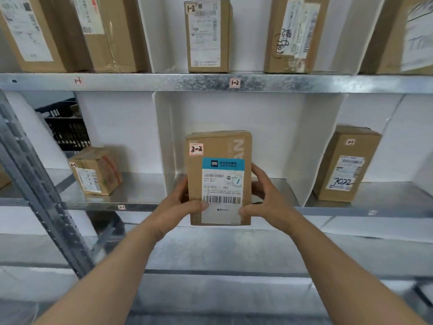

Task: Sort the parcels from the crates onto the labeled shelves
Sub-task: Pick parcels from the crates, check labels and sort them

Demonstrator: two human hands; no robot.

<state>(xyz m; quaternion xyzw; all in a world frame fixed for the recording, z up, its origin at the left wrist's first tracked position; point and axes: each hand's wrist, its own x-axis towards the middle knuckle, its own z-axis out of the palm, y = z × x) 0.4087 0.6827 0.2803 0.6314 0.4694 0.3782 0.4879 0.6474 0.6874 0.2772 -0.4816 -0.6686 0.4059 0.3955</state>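
Observation:
I hold a brown cardboard parcel upright in both hands, in front of the middle bay of the second shelf. It carries a handwritten tag "2-2" and a white shipping label with a blue top. My left hand grips its lower left edge, thumb on the label. My right hand grips its right edge. The parcel's bottom hangs just below the shelf's front lip. The bay behind it is bounded by white dividers.
Small parcel tagged 2-1 sits in the left bay, tall parcel in the right bay. The upper shelf, labelled 1-1 and 1-2, holds several boxes. A black crate shows behind the left bay. A grey upright slants at left.

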